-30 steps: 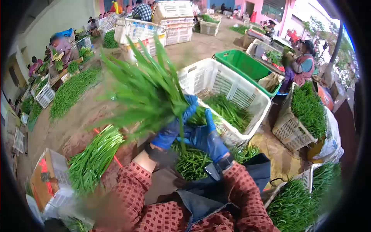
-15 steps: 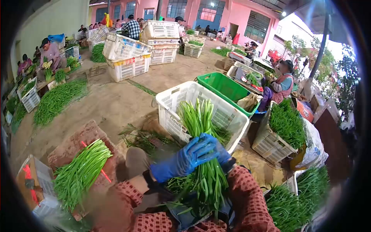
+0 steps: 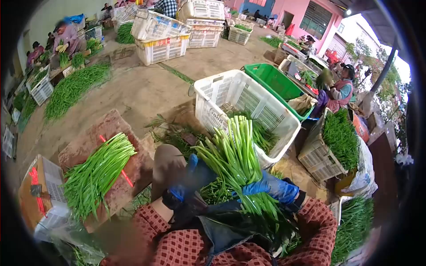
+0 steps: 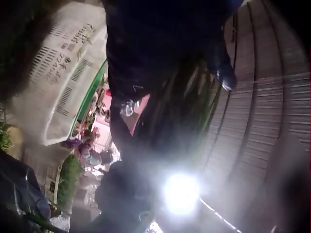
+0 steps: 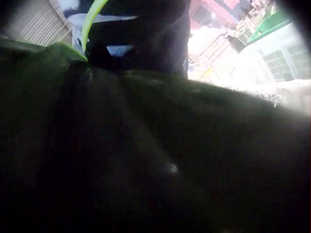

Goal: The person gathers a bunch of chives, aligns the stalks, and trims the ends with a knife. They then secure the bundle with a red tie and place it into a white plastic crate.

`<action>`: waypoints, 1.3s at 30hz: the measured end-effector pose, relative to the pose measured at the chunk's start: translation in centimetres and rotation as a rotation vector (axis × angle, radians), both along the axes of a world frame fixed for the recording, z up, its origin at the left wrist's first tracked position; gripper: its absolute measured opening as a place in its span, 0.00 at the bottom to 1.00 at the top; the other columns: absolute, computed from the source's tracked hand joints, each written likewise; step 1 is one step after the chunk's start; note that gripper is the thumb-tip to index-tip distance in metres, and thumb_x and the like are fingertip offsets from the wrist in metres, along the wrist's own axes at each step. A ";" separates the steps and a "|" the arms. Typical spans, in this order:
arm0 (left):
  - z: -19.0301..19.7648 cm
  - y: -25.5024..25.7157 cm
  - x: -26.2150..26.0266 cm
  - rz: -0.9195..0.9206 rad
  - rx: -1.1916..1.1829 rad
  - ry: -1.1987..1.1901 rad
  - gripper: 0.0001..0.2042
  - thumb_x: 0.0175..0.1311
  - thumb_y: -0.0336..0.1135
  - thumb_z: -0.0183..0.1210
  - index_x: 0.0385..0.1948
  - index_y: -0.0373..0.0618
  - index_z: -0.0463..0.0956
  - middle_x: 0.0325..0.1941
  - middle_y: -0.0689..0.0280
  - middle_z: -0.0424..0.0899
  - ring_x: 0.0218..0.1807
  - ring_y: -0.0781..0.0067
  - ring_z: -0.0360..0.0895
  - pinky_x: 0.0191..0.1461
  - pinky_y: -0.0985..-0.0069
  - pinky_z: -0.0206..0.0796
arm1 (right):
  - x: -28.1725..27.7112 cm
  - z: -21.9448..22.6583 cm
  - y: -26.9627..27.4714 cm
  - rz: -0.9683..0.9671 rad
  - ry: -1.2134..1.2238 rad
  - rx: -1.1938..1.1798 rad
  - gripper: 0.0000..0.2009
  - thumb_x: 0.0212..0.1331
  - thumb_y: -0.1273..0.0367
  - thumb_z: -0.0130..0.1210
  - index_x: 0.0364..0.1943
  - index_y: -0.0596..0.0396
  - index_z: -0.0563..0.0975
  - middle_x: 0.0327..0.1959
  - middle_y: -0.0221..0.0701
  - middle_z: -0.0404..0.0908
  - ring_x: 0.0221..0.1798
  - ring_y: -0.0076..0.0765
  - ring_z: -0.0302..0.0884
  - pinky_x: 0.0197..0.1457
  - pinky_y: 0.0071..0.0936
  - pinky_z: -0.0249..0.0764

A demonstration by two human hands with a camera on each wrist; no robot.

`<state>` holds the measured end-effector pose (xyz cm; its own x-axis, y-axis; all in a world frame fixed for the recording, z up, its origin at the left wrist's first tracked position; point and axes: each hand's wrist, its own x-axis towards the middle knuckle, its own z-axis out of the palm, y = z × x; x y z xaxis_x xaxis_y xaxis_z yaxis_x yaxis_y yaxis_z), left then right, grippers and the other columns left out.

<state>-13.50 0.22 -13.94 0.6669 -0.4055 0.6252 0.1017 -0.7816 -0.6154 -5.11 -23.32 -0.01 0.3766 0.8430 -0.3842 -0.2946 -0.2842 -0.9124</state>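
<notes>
A thick bunch of chives (image 3: pixel 233 153), pale cut ends up and flat green leaves hanging down, stands tilted over the person's lap. The right hand (image 3: pixel 271 188), in a blue glove, grips it around the lower middle from the right. To the bunch's left is the blue-gloved left hand (image 3: pixel 194 174), blurred, its thumb raised and fingers loose beside the stalks. In the left wrist view the left glove (image 4: pixel 165 43) is dark, with chive leaves (image 4: pixel 187 92) below it. Dark leaves (image 5: pixel 121 145) fill most of the right wrist view and hide the right hand's fingers.
A white crate (image 3: pixel 248 95) with some chives stands ahead, a green bin (image 3: pixel 270 80) behind it. Left, a chive pile (image 3: pixel 100 173) lies across a red strip (image 3: pixel 126 177) on a board (image 3: pixel 84 137). Full crates (image 3: pixel 321 153) stand at right; other people sit farther off.
The bunch went from leaves pointing up and left to cut ends up, leaves down. Both hands were together on it half a second ago; the left has since come off to the left.
</notes>
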 end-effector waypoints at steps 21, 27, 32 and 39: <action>4.1 -0.8 -2.1 -0.894 -2.720 0.788 0.25 0.56 0.28 0.61 0.57 0.41 0.67 0.51 0.65 0.76 0.51 0.74 0.74 0.55 0.74 0.67 | -0.7 3.2 2.5 0.151 -0.294 -0.078 0.47 0.55 0.60 0.62 0.71 0.53 0.41 0.69 0.40 0.54 0.68 0.33 0.54 0.69 0.31 0.52; 6.8 -0.8 -2.8 -0.804 -2.621 0.885 0.33 0.55 0.29 0.63 0.64 0.40 0.57 0.55 0.61 0.75 0.55 0.70 0.73 0.59 0.73 0.64 | -1.7 -2.2 4.3 0.280 -0.975 -0.036 0.16 0.65 0.66 0.49 0.52 0.62 0.68 0.33 0.47 0.76 0.33 0.45 0.75 0.37 0.36 0.70; 6.9 -1.2 -1.9 -1.333 -2.552 0.900 0.44 0.53 0.36 0.66 0.69 0.42 0.44 0.64 0.56 0.67 0.63 0.64 0.67 0.64 0.69 0.60 | -0.2 -2.8 4.3 0.429 -1.096 0.015 0.12 0.64 0.66 0.49 0.46 0.58 0.70 0.20 0.45 0.68 0.22 0.50 0.67 0.26 0.40 0.63; 5.6 -1.2 -1.9 -1.203 -2.628 0.976 0.38 0.54 0.26 0.63 0.67 0.42 0.50 0.61 0.60 0.69 0.62 0.66 0.67 0.64 0.66 0.60 | 1.2 8.9 6.2 0.180 -0.906 -0.208 0.20 0.63 0.58 0.52 0.49 0.60 0.75 0.39 0.39 0.81 0.38 0.34 0.80 0.45 0.29 0.74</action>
<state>-15.36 -0.99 -8.32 0.9743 -0.1782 0.1381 0.0161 0.6656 0.7461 -3.94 -17.09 8.87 0.4764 0.8648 -0.1586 0.5654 -0.4395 -0.6980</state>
